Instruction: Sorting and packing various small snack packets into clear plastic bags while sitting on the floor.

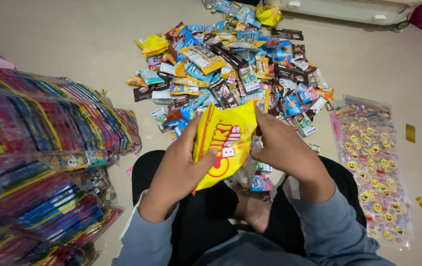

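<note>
A yellow snack packet is being held upright above the lap, between both hands; it is being gripped along its left edge by the left hand, fingers closed on it, and pinched at its upper right edge by the right hand; a clear bag is being partly hidden just behind it. A large pile of small packets is lying unsorted beyond on the pale tiled floor; bundles of striped wrappers are stacked left; a smiley sticker sheet is lying right.
</note>
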